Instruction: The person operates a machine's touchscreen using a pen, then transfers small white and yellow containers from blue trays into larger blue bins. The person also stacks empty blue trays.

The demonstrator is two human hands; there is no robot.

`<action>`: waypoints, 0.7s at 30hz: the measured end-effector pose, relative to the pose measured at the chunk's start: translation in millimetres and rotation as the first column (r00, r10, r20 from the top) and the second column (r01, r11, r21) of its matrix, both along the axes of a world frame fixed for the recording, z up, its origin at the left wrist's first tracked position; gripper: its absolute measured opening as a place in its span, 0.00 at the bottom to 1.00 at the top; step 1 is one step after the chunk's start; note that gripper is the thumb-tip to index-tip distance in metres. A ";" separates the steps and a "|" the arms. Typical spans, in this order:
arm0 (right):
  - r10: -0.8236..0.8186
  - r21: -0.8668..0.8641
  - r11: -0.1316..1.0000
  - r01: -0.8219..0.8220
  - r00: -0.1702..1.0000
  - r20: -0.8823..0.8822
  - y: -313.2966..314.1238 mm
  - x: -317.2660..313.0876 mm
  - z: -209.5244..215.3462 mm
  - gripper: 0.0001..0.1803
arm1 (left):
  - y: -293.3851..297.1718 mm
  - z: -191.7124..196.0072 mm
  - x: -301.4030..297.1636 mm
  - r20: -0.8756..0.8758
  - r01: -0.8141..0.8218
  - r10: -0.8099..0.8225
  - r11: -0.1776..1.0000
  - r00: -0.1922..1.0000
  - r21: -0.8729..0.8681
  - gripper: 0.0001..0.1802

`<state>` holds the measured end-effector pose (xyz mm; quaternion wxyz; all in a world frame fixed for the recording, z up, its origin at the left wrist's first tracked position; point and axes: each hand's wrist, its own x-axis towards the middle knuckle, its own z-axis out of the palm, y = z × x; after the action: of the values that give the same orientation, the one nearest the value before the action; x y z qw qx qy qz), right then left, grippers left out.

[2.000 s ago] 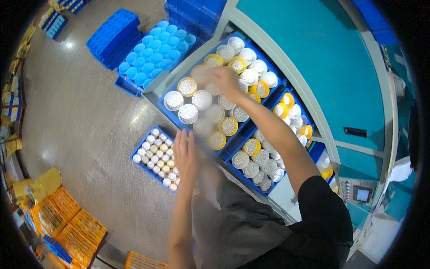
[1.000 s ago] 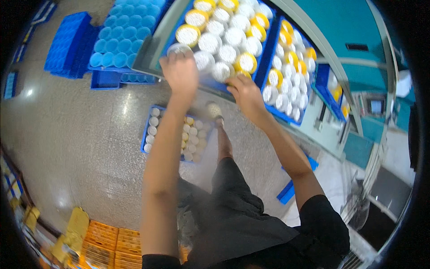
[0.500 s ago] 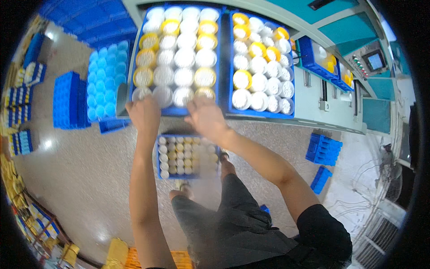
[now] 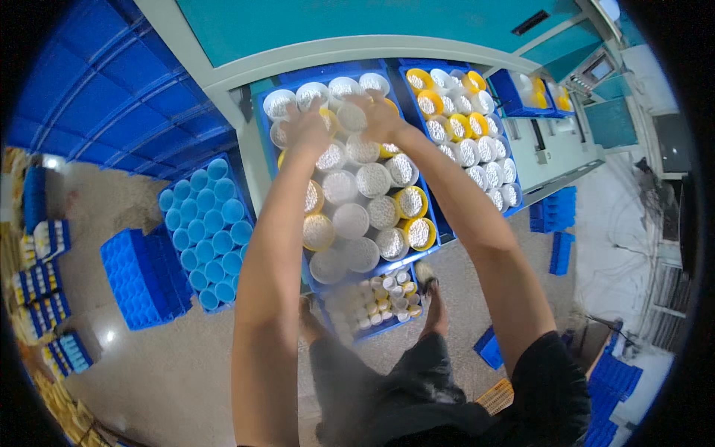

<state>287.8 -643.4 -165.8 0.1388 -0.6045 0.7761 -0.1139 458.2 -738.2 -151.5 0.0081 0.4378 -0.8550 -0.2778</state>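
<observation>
Two blue trays stand side by side on the machine's ledge, filled with white and yellow cups holding many small pale pieces. My left hand [image 4: 307, 130] reaches over the far rows of the left tray [image 4: 441, 231], fingers stretched apart above the cups. Close to it on the right, my right hand [image 4: 381, 119] lies over the same rows, fingers also spread. A white cup [image 4: 351, 118] shows between the two hands. Both hands are slightly blurred, and the cups beneath them are partly hidden. The right tray [image 4: 514, 211] is untouched.
A tray of light blue cups [image 4: 212, 221] stands at left beside a blue crate [image 4: 138, 279]. Another filled tray [image 4: 357, 337] lies on the floor by my feet. A teal machine panel [image 4: 357, 30] rises behind; blue bins [image 4: 525, 104] sit at right.
Both hands have moved from the near edge of the left tray to its far rows. My view has shifted, and the trays appear lower and turned.
</observation>
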 end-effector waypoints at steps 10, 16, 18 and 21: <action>0.081 0.234 0.972 -0.012 0.954 -0.288 -19.6 -12.2 -49.4 0.38 | 15.2 -2.9 -13.8 -0.251 -0.335 0.460 0.846 0.852 0.414 0.32; -0.041 0.041 0.998 0.052 0.975 -0.219 -15.3 -6.7 -39.7 0.43 | 17.2 34.8 9.5 -0.274 -0.157 0.220 0.960 0.936 0.233 0.40; -0.180 -0.049 0.983 0.176 0.979 -0.092 -9.9 7.2 1.7 0.46 | 21.0 57.0 17.0 -0.297 -0.137 0.166 0.984 0.940 0.115 0.41; -0.251 -0.230 0.936 0.267 0.963 0.097 38.1 35.3 88.1 0.44 | 46.3 99.0 35.8 -0.455 -0.110 0.044 0.987 0.889 -0.120 0.42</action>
<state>323.1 -605.4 -77.7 0.0740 -0.5052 0.8244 -0.2443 493.9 -691.9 -52.5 0.2486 0.3934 -0.8293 -0.3093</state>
